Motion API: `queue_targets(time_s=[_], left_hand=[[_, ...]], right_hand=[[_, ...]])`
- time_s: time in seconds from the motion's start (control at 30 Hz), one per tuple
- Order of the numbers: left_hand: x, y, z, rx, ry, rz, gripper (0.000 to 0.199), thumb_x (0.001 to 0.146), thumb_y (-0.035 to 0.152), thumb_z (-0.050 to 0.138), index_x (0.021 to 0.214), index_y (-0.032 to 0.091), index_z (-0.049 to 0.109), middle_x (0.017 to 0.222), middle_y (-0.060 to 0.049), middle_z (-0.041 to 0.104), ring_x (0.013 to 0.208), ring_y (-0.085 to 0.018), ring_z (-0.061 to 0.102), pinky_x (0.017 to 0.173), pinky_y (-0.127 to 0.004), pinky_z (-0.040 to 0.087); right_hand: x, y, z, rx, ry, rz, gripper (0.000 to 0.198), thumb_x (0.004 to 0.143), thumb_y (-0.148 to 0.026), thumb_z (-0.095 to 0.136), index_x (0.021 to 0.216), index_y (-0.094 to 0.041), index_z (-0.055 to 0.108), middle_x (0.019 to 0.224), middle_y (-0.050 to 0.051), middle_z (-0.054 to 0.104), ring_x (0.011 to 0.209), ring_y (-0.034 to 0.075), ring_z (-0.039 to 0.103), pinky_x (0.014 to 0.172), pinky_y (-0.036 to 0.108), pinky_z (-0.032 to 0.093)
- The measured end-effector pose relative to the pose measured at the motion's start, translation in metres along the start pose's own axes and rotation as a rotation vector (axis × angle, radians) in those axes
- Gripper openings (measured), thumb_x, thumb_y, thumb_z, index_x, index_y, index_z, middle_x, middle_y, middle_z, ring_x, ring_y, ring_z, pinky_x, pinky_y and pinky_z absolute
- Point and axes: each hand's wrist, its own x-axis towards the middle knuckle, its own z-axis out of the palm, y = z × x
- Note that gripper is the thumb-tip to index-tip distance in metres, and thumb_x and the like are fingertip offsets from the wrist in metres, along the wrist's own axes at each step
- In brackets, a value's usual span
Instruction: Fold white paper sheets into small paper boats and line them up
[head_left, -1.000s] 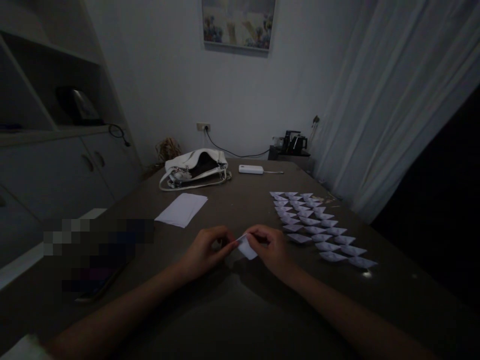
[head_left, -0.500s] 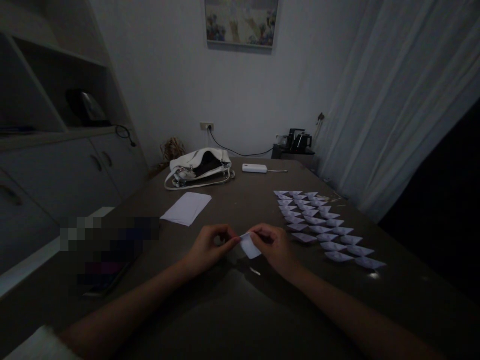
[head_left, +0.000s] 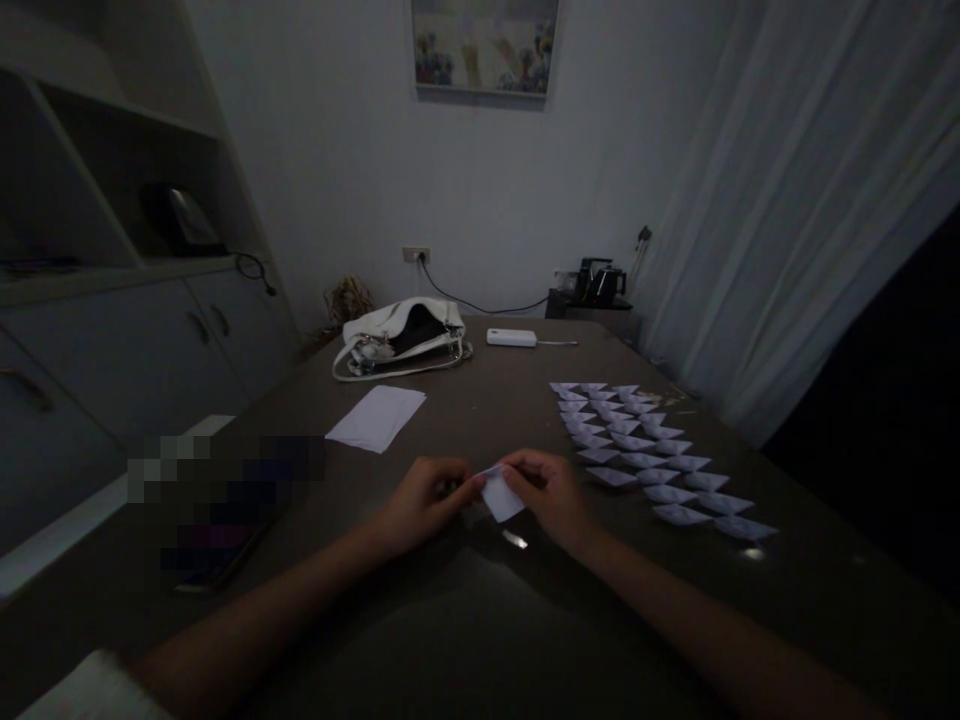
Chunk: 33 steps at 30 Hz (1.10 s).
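Note:
A small folded piece of white paper [head_left: 501, 498] is held up over the dark table, between my two hands. My left hand [head_left: 433, 500] pinches its upper left corner between thumb and fingertips. On the other side, my right hand [head_left: 549, 495] grips the upper right part with thumb and forefinger. The lower part of the paper hangs free. To the right stand several folded paper boats [head_left: 643, 460] in slanting rows. A stack of white paper sheets [head_left: 377, 418] lies ahead and to the left of my left hand.
A white handbag [head_left: 405, 335] rests at the table's far left, beside a white power bank [head_left: 511, 338] with a short cable. A blurred-out device [head_left: 225, 540] lies at the left edge. Behind the table, an electric kettle [head_left: 602, 286] stands on a low stand.
Both hands keep hold of the folded paper, with only slight finger movement. The whole view has shifted a little; the boats and the sheets stay in place.

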Motion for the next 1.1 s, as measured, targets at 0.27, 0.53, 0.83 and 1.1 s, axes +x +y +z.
queue_targets(time_s=[0.27,0.53,0.83,1.1], left_hand=[[-0.0012,-0.0027,-0.0006,-0.029,0.040,0.005,0.036,0.087,0.038,0.047,0.065,0.013,0.060,0.060,0.001,0.055,0.059,-0.010,0.048,0.057,-0.021,0.036],[-0.0017,-0.0043,0.0005,-0.071,-0.052,-0.030,0.041,0.089,0.042,0.043,0.067,0.011,0.059,0.060,0.001,0.054,0.057,-0.010,0.048,0.054,-0.020,0.035],[-0.0031,-0.0050,0.0027,-0.036,-0.065,-0.011,0.043,0.089,0.043,0.043,0.065,0.011,0.061,0.060,0.000,0.059,0.057,-0.010,0.050,0.055,-0.019,0.037],[-0.0035,-0.0016,0.0016,-0.065,-0.122,-0.053,0.042,0.089,0.042,0.046,0.066,0.011,0.064,0.061,-0.002,0.062,0.058,-0.010,0.052,0.058,-0.019,0.038]], right_hand=[[-0.0013,-0.0018,0.0006,0.033,-0.038,0.044,0.021,0.080,-0.035,0.058,0.082,-0.015,0.065,0.067,0.002,0.064,0.056,0.010,0.057,0.051,0.020,0.041],[-0.0009,-0.0030,0.0018,0.031,-0.035,0.023,0.022,0.080,-0.036,0.059,0.080,-0.015,0.065,0.069,0.002,0.065,0.059,0.011,0.058,0.053,0.020,0.042],[-0.0014,-0.0031,0.0022,0.071,-0.051,0.023,0.022,0.079,-0.037,0.059,0.080,-0.015,0.063,0.067,0.002,0.065,0.058,0.011,0.059,0.053,0.021,0.044],[-0.0004,0.0013,0.0020,0.110,-0.032,0.034,0.022,0.079,-0.036,0.060,0.081,-0.015,0.064,0.071,0.003,0.068,0.060,0.012,0.061,0.055,0.021,0.046]])
